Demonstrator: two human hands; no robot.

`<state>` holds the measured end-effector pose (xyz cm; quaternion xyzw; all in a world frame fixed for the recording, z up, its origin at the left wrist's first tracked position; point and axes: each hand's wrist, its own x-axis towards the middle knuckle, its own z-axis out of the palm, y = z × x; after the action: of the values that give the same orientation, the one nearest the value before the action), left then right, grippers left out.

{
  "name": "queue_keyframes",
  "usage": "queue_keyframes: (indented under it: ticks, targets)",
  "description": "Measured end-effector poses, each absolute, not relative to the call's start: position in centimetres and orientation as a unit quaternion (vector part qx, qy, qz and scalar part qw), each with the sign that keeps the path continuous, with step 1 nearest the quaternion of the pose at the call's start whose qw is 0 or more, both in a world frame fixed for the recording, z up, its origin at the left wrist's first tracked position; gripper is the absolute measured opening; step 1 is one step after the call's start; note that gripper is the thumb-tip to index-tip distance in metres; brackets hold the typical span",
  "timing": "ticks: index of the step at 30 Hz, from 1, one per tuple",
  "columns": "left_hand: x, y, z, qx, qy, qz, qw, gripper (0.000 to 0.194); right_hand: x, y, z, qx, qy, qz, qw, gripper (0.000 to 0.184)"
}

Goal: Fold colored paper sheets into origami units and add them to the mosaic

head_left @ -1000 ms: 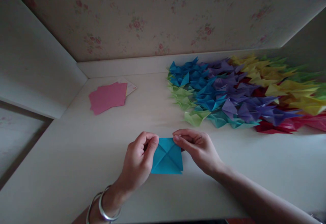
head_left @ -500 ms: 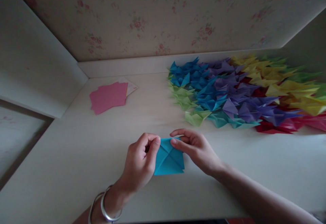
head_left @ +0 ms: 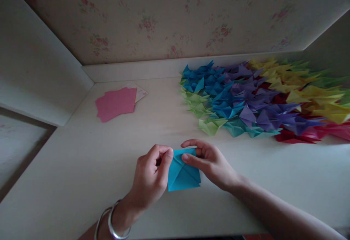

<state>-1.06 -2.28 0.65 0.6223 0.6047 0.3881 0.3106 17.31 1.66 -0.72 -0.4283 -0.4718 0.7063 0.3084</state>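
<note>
A folded square of blue origami paper [head_left: 183, 176], with diagonal creases across its face, is held between both hands above the white table. My left hand [head_left: 153, 174] pinches its upper left corner between thumb and forefinger. On the right side, my right hand [head_left: 212, 161] grips the paper, its thumb lying flat on the front near the top and its other fingers behind. The forefinger of that hand sticks out past the top edge. Part of the paper's back is hidden.
A crowd of folded paper cranes [head_left: 248, 98] in blue, purple, yellow, green and red covers the back right of the table [head_left: 68, 181]. Pink paper sheets [head_left: 116, 104] lie at the back left, over a pale patterned sheet [head_left: 140, 93]. A wallpapered wall [head_left: 164, 21] rises behind.
The blue paper has shifted slightly right and tilted a little. My right thumb has slid from the top right corner inward onto its face, and the right forefinger has lifted off the edge.
</note>
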Motion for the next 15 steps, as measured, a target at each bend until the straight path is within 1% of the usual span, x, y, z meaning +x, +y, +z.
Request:
queue_keyframes:
  ticks: [4,8,15]
  targets:
    - [-0.95,-2.18,0.67,0.623,0.603,0.393,0.306,0.018,17.2,1.6,-0.52,-0.445,-0.476,0.686,0.323,0.048]
    - [-0.97,-2.25,0.7,0.618,0.61,0.402,0.291,0.017,17.17,1.53,-0.55,-0.43,-0.457,0.717,0.305,0.052]
    - [-0.93,-2.31,0.47,0.621,0.611,0.402,0.282,0.016,17.07,1.27,-0.93,-0.41,-0.44,0.739,0.305,0.044]
